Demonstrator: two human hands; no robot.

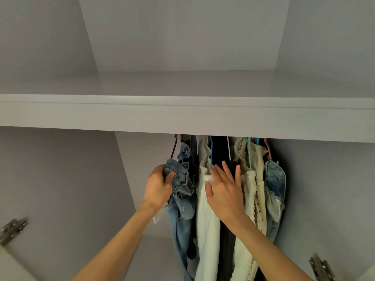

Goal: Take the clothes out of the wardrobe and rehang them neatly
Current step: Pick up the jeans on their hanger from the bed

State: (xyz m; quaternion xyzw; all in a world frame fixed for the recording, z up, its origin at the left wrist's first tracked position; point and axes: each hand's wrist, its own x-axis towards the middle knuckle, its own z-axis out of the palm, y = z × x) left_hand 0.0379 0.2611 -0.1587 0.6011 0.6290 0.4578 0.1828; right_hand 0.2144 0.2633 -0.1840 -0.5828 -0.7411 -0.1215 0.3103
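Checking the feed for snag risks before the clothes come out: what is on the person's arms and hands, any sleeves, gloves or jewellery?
Both forearms are bare as far as the picture shows, with no sleeve in view. The left hand and the right hand carry no gloves. No watch, bracelet or ring shows on the wrists or fingers in view. Fingernails look short and unpainted, though the picture is slightly blurred.

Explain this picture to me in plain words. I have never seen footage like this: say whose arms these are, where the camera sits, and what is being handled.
The one picture comes from a camera worn on a person's head, looking into an open wardrobe. Both bare arms belong to that person. A bunch of clothes hangs on coloured hangers under the shelf. The left hand grips a bunched denim garment at the left end of the row. The right hand lies with straight fingers against a white garment and a black one. Metal door hinges show at the lower corners.
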